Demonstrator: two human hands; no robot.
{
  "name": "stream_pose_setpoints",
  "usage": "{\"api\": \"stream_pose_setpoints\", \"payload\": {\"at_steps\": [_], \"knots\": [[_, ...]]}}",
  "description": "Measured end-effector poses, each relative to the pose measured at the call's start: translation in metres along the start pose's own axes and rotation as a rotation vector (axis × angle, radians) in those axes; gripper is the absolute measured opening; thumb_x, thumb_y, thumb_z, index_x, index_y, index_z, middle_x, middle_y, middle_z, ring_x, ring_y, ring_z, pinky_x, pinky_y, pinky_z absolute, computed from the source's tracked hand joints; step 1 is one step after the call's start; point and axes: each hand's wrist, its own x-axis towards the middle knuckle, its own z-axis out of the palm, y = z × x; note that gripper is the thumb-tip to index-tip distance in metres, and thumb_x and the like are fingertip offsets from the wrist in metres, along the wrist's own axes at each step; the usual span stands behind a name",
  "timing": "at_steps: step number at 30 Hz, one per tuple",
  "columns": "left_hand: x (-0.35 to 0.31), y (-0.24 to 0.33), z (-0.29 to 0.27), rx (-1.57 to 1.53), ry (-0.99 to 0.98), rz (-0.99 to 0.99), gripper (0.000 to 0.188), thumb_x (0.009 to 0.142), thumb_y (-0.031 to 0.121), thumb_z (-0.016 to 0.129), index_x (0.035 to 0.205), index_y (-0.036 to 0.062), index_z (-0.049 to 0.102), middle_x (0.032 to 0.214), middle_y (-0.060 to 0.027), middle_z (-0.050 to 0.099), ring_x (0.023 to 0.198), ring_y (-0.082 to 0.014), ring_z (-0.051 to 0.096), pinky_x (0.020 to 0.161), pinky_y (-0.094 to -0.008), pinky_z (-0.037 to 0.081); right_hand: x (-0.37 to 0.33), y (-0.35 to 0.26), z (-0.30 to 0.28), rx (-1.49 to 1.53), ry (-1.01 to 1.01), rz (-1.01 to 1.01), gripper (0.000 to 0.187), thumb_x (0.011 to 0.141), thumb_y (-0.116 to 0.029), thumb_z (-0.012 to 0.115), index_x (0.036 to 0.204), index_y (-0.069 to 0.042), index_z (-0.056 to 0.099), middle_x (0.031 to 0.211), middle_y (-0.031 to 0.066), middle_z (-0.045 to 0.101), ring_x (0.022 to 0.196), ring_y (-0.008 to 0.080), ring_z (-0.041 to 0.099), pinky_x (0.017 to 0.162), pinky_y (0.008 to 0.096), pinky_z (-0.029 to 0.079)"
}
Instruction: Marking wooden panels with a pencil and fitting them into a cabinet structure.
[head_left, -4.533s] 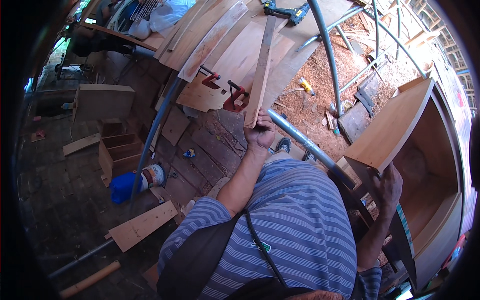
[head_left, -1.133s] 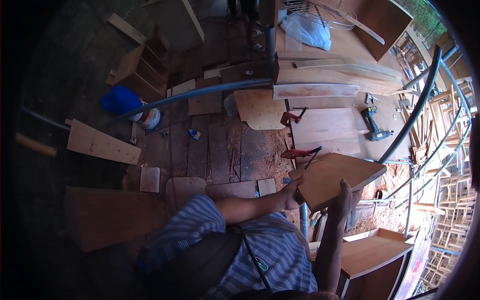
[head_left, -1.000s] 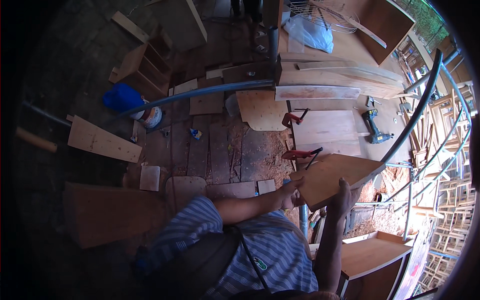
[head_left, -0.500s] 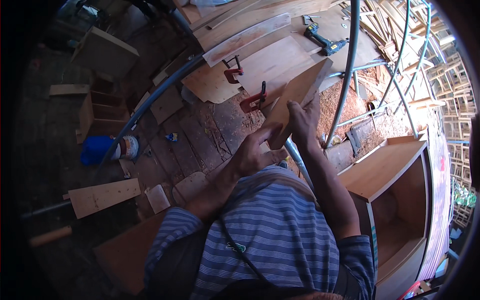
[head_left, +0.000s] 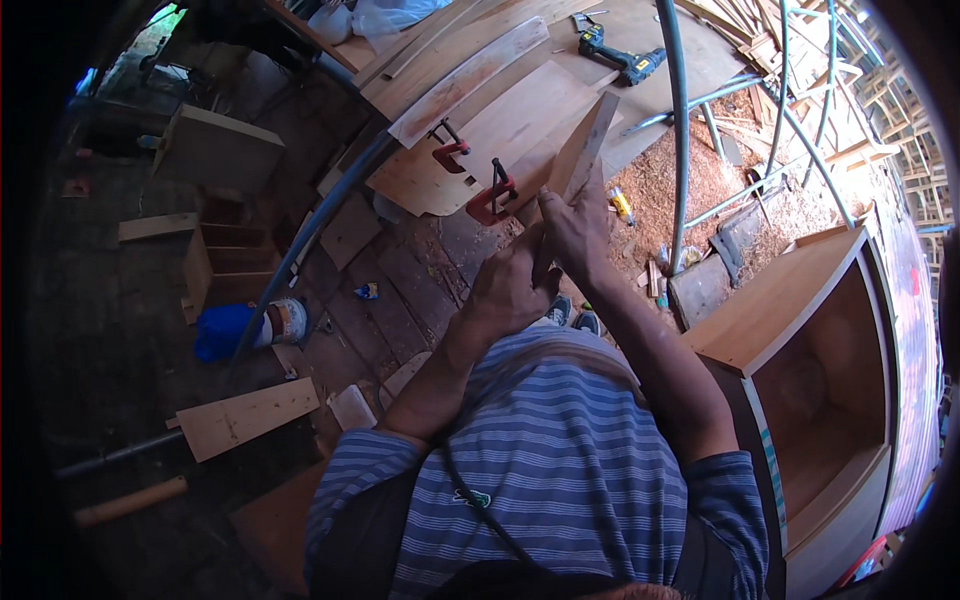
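Note:
A narrow wooden board (head_left: 582,147) slants up and away in front of my body, its narrow side largely toward me. My left hand (head_left: 505,287) is closed around its near end, with fingers curled over it. Farther along, my right hand (head_left: 577,232) grips the same board, the thumb pressed along its side. Just beyond, two red C-clamps, the nearer one (head_left: 492,198) and the farther one (head_left: 450,152), are fixed at the edge of a bench with a pale plywood sheet (head_left: 530,110). My hands cover the board's lower part.
A cordless drill (head_left: 622,60) lies at the back of the bench. Blue metal tubes (head_left: 678,130) stand between bench and wood shavings (head_left: 690,150). An open wooden cabinet (head_left: 790,310) is close on my right. At left are a blue container (head_left: 225,332) and loose boards (head_left: 250,415).
The board has turned, showing less of its broad face and more of its narrow side. Both hands have shifted slightly left and closer together, still holding it. The whole view has shifted a little.

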Motion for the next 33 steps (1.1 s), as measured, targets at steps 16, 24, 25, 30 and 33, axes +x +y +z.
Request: {"api": "stream_pose_setpoints", "payload": {"at_steps": [16,24,25,30,33], "knots": [[-0.005,-0.007,-0.002,0.052,0.11,0.007,0.058,0.08,0.017,0.061,0.132,-0.0025,0.045,0.104,-0.0311,0.06,0.096,-0.0472,0.06,0.081,-0.0486,0.05,0.002,0.0,-0.036,0.583,-0.284,0.217,0.079,0.093,-0.066,0.038,0.136,-0.001,0.046,0.134,0.0162,0.05,0.12,0.0276,0.05,0.092,0.0449,0.047],[-0.003,-0.015,0.0,0.011,0.085,0.033,0.057,0.081,0.017,0.064,0.131,-0.0027,0.047,0.106,-0.0303,0.062,0.098,-0.0429,0.063,0.081,-0.0451,0.051,0.006,-0.004,-0.046,0.542,-0.363,0.222,0.075,0.095,-0.058,0.043,0.144,-0.001,0.036,0.146,0.0145,0.039,0.134,0.0284,0.037,0.099,0.0519,0.041],[-0.003,-0.011,-0.003,-0.012,0.077,0.026,0.057,0.081,0.018,0.066,0.13,-0.0027,0.048,0.104,-0.0293,0.063,0.097,-0.0417,0.064,0.08,-0.0444,0.052,0.006,-0.005,-0.047,0.546,-0.351,0.227,0.075,0.095,-0.058,0.043,0.144,-0.001,0.036,0.146,0.0145,0.039,0.134,0.0284,0.037,0.099,0.0519,0.041],[-0.001,-0.001,-0.006,-0.027,0.053,-0.008,0.056,0.081,0.02,0.068,0.129,-0.0028,0.05,0.101,-0.0269,0.065,0.093,-0.0394,0.067,0.078,-0.0428,0.053,0.009,0.002,-0.048,0.487,-0.364,0.228,0.067,0.097,-0.051,0.048,0.144,-0.004,0.038,0.138,0.0128,0.049,0.127,0.026,0.045,0.094,0.0436,0.045],[-0.002,-0.001,-0.004,-0.021,0.047,-0.015,0.056,0.08,0.02,0.07,0.128,-0.0029,0.051,0.1,-0.026,0.066,0.092,-0.0376,0.068,0.077,-0.0418,0.053,0.011,0.007,-0.049,0.426,-0.392,0.185,0.065,0.097,-0.047,0.051,0.145,-0.005,0.038,0.134,0.0107,0.053,0.122,0.0226,0.05,0.091,0.0381,0.047]]}}
